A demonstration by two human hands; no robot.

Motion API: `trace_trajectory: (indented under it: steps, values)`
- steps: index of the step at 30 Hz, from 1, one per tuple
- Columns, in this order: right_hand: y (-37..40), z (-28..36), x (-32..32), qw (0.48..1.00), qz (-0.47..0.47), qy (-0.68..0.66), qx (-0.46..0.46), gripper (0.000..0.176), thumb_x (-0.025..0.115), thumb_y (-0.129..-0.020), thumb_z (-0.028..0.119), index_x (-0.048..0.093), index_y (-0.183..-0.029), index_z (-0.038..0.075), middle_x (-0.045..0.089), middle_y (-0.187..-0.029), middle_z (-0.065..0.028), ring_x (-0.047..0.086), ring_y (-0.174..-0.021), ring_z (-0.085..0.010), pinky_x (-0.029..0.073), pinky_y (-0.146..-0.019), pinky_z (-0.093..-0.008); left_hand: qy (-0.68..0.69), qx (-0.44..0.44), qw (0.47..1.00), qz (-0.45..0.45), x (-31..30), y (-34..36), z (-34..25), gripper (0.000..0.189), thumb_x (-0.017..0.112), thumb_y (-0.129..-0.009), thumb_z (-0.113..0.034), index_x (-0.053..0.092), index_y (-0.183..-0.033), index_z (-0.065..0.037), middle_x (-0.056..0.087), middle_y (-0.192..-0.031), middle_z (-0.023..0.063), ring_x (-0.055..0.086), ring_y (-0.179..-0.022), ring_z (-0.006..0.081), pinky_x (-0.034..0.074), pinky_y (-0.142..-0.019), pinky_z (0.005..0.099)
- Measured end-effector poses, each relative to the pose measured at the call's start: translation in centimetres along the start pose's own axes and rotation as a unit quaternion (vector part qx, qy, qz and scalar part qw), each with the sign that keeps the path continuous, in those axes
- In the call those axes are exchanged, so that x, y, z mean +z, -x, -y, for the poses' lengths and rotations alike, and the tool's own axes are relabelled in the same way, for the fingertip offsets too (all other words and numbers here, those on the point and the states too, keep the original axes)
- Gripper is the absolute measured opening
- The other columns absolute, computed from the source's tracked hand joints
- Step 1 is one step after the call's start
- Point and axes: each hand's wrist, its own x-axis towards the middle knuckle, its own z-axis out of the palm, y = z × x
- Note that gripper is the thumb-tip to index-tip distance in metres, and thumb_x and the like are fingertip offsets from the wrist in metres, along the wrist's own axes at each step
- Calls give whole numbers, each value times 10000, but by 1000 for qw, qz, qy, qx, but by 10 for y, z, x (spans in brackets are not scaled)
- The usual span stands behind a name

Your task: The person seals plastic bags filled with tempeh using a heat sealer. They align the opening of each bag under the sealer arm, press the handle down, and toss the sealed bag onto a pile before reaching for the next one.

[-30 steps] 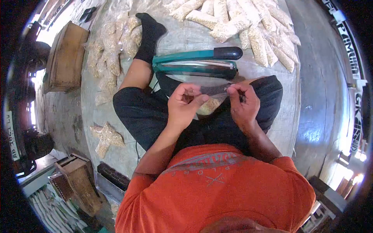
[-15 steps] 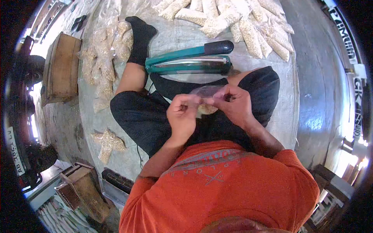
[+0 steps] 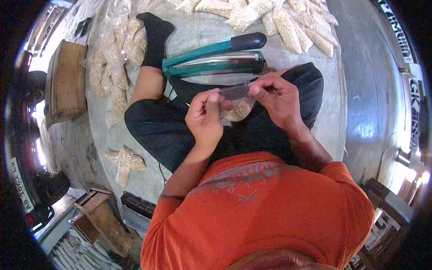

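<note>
Over my lap, a clear plastic bag (image 3: 241, 109) hangs between my hands, with pale, grain-like contents at its bottom. My left hand (image 3: 204, 114) pinches the bag's upper left edge between thumb and fingers. At the upper right corner, my right hand (image 3: 277, 99) pinches the plastic in the same way. The film is pulled taut between them, and the upper part of the bag holds nothing visible. Just beyond my hands lies a green impulse sealer (image 3: 213, 65), its black-tipped lever (image 3: 248, 41) raised at an angle.
Many filled bags (image 3: 288, 31) lie piled at the far right of the pale sheet (image 3: 193, 27). More filled bags (image 3: 114, 72) lie left of my leg, and a few (image 3: 126, 163) cross each other nearer. Wooden boxes (image 3: 67, 83) stand at the left edge.
My hands have moved apart, stretching the bag's top between them. The bag's contents show more clearly now. The whole view has shifted slightly; the sealer stays in place on the sheet.
</note>
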Motion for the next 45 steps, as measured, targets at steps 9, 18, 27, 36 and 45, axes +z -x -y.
trace_trajectory:
  steps: [9, 18, 27, 36, 45]
  values:
    - [-7, -29, -9, 997, -54, -61, 18, 153, 696, -971, 125, 634, -1047, 9, 676, -954, -39, 629, -888, -97, 499, -783, -228, 39, 39, 996, 67, 11, -7, 1, 143, 610, -1002, -52, 667, -1117, 11, 677, -957, 60, 640, -855, 100, 499, -772, 237]
    - [-1, -19, 0, 997, 8, -70, -13, 207, 654, -1002, 160, 642, -1106, -18, 707, -957, -69, 650, -861, -127, 528, -831, -281, -99, 41, 991, 85, -1, -8, -1, 12, 705, -919, 10, 706, -929, 4, 672, -880, 42, 635, -806, 83, 514, -710, 220]
    - [-5, -19, 9, 998, -28, -6, 49, 117, 725, -941, 127, 712, -956, 11, 703, -828, -9, 639, -758, -90, 539, -723, -267, -120, -28, 990, 73, -14, -26, -18, 166, 629, -1012, -148, 698, -975, -2, 679, -848, 25, 633, -744, 74, 513, -646, 225]
    - [-28, -32, 7, 998, -61, 20, -21, 190, 633, -1011, 197, 698, -1022, 18, 714, -845, -26, 657, -780, -100, 541, -745, -269, -10, -116, 990, 76, -12, -44, 5, 70, 715, -935, -90, 669, -940, -37, 662, -792, 12, 605, -704, 97, 487, -666, 250]
    - [-39, -36, 7, 998, -50, -23, 22, 218, 600, -1028, 155, 661, -1095, -44, 718, -888, -81, 696, -807, -141, 570, -762, -274, 43, -142, 987, 56, -8, -59, 10, 115, 753, -906, -88, 686, -956, -8, 641, -771, 5, 569, -648, 79, 472, -629, 236]
